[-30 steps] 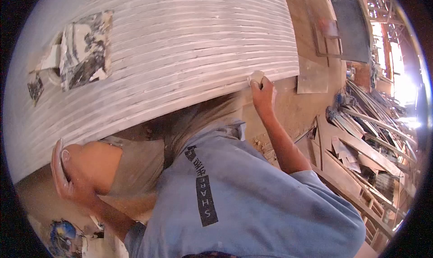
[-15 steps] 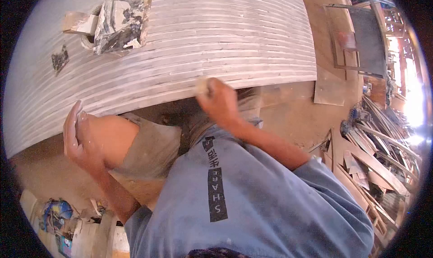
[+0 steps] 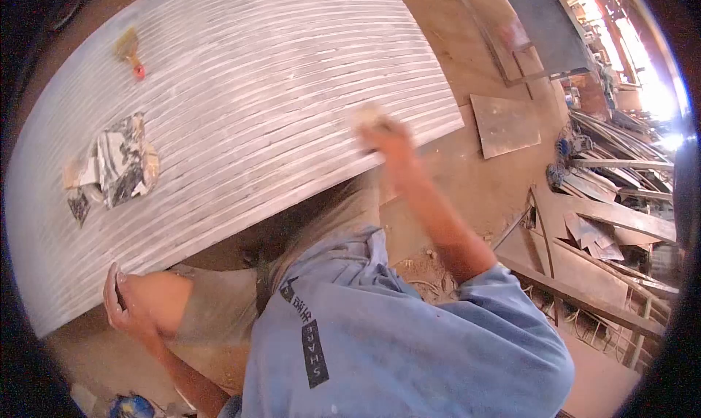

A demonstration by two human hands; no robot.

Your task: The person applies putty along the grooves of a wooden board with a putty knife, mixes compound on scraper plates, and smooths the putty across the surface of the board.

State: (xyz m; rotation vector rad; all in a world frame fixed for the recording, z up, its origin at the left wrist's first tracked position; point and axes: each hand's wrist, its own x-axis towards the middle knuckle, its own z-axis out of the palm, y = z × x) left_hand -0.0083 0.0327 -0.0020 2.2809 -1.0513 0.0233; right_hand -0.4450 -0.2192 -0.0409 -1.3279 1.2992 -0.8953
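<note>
– item one?
– my right hand, twelve o'clock, blurred, closed around one pale pad, at the near edge of one ribbed panel; contact unclear.
– item two?
– my left hand, eight o'clock, fingers stretched along my bare knee.
– remainder?
– one brush, ten o'clock, and one smeared sheet, nine o'clock, both on the panel.

By the right hand, what appears through the blur to be a pale pad is now carried farther in from the ribbed panel's near edge and closer to its right end. A paintbrush is brought fully into view.
</note>
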